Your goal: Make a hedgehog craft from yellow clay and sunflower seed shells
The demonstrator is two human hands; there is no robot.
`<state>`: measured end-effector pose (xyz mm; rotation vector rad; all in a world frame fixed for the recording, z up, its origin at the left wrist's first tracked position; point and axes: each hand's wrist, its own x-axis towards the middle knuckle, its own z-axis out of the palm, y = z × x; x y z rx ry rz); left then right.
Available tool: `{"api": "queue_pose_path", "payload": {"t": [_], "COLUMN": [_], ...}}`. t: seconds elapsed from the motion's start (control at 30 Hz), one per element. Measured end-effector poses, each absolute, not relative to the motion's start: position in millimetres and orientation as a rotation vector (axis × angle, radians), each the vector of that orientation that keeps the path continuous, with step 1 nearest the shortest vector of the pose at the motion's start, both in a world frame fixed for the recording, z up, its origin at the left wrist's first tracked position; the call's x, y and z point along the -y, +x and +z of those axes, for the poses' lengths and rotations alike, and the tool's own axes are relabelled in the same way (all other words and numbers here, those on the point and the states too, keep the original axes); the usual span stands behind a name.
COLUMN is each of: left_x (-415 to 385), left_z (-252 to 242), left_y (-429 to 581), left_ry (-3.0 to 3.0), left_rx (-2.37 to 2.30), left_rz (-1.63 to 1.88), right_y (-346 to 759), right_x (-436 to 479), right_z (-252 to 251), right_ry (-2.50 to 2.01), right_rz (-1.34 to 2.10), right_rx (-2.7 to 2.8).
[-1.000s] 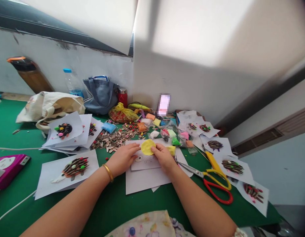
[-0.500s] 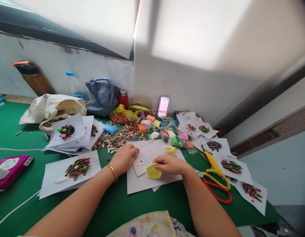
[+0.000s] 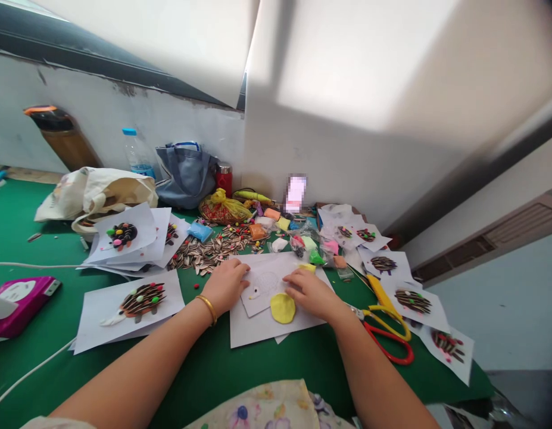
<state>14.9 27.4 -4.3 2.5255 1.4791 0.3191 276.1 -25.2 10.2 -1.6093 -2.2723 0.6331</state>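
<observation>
A flat yellow clay disc [image 3: 283, 307] lies on a white sheet [image 3: 262, 328] near the table's front. My right hand [image 3: 312, 293] rests just right of the disc, fingers stretched flat onto a smaller paper with a hedgehog outline [image 3: 264, 287]. My left hand [image 3: 226, 285] presses on that paper's left edge, fingers curled down. A gold bangle [image 3: 208, 308] circles my left wrist. Neither hand holds anything.
Sunflower seeds [image 3: 204, 254] are heaped behind the paper, beside small clay packets [image 3: 302, 241]. Finished hedgehog pictures [image 3: 139, 300] lie left and right. Red and yellow scissors [image 3: 385, 333] sit at right. Bags [image 3: 97, 190], a bottle [image 3: 135, 152] and a pink box [image 3: 19, 301] stand at left.
My right hand carried the yellow disc from above the hedgehog paper down toward me, laid it on the lower sheet and let go. The left hand stayed on the paper.
</observation>
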Motion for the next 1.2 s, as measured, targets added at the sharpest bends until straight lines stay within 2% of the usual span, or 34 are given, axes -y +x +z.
{"api": "queue_pose_path", "payload": {"t": [0.33,0.57,0.77,1.03,1.2], "left_x": [-28,-28,-31,-23,-29], "left_z": [-2,5,15,21,22], "left_y": [16,11,6,6,-3], "left_ry": [2.472,2.372,2.154,2.326,2.537], "left_rx": [-1.543,-1.609,-1.729,-1.55,-1.481], "left_rz": [0.216,0.261,0.293,0.098,0.381], "right_y": [295,299,291,281,274], "right_x": [13,22,20,18,12], "right_z": [9,15,7,18,23], "right_ry": [-1.875,-2.276,-2.353,-2.151,-1.861], "right_rz": [0.405,0.118,-0.034,0.044,0.379], "right_rx": [2.058,2.195,2.23,2.075,1.98]}}
